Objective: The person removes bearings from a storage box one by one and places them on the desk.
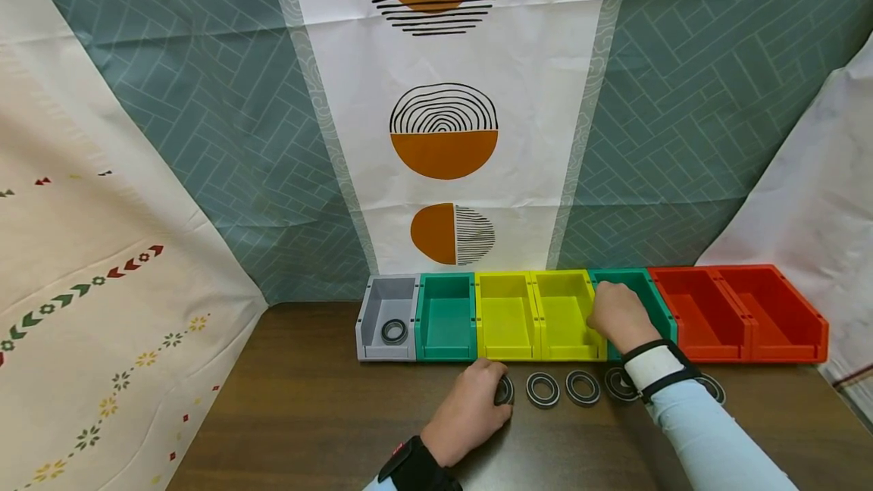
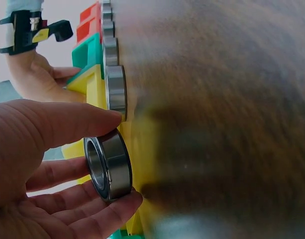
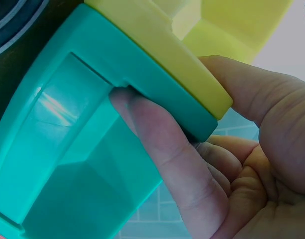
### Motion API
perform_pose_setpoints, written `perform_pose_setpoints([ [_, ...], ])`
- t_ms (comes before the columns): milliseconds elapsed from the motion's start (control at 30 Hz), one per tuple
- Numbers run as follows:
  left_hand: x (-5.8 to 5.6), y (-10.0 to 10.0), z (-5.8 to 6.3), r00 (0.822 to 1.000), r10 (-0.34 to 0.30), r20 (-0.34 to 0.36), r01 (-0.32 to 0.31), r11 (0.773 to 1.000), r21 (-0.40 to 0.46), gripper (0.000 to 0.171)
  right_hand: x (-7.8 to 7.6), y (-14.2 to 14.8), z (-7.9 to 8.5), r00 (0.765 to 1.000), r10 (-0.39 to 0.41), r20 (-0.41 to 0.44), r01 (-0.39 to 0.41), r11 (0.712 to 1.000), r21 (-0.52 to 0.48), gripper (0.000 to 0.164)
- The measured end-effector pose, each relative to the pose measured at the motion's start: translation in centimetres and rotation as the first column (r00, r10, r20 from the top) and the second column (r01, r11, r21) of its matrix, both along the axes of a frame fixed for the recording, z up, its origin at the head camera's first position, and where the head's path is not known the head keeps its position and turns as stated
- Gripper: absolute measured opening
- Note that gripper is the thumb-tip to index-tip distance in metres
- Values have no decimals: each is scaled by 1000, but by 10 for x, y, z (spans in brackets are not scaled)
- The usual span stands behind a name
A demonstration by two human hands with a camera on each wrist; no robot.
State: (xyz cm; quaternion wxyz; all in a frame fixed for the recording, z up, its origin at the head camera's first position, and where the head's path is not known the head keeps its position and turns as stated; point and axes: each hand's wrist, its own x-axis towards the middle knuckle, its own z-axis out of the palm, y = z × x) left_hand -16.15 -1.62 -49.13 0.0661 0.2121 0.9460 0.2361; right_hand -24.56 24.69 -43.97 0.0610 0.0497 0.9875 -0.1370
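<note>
My left hand [image 1: 472, 409] grips a steel ball bearing [image 2: 115, 162] by its rim, thumb on one side and fingers on the other. This bearing is at the left end of a row on the table, in front of the yellow bins. The right hand [image 1: 619, 315] pinches the adjoining walls of a yellow bin [image 1: 564, 317] and the right-hand green bin [image 3: 48, 129]. In the right wrist view, its thumb lies on the yellow side and a finger reaches inside the green bin. Another bearing [image 1: 393, 332] lies in the grey bin [image 1: 387, 353] at the left end.
More bearings [image 1: 542, 390] lie rightward along the bins, some partly behind the right wrist. A second green bin [image 1: 446, 317], another yellow bin [image 1: 506, 317] and two red bins [image 1: 740, 317] complete the row. Brown wooden table [image 1: 307, 400] lies in front; patterned cloth [image 1: 443, 59] hangs behind.
</note>
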Motion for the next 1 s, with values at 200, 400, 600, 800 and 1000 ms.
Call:
perform_pose_setpoints([
  [200,-1,2,-1,999,-21,-38,19,999,-37,46,0,-1,1,1000,-3,2,3,1000,0,24],
  [400,0,3,-3,999,-26,-27,24,996,-85,45,2,-1,2,1000,-7,10,7,1000,3,26],
  [600,0,5,-4,998,-33,-61,26,994,-106,43,1,-1,1,1000,-10,7,10,1000,3,26],
  [800,0,4,-4,997,-36,-67,28,993,-112,45,2,-1,3,1000,-8,6,8,1000,-4,23],
  [1000,2,-1,-2,992,-40,-122,34,998,-48,43,3,-2,2,1000,-5,11,5,1000,-15,23],
])
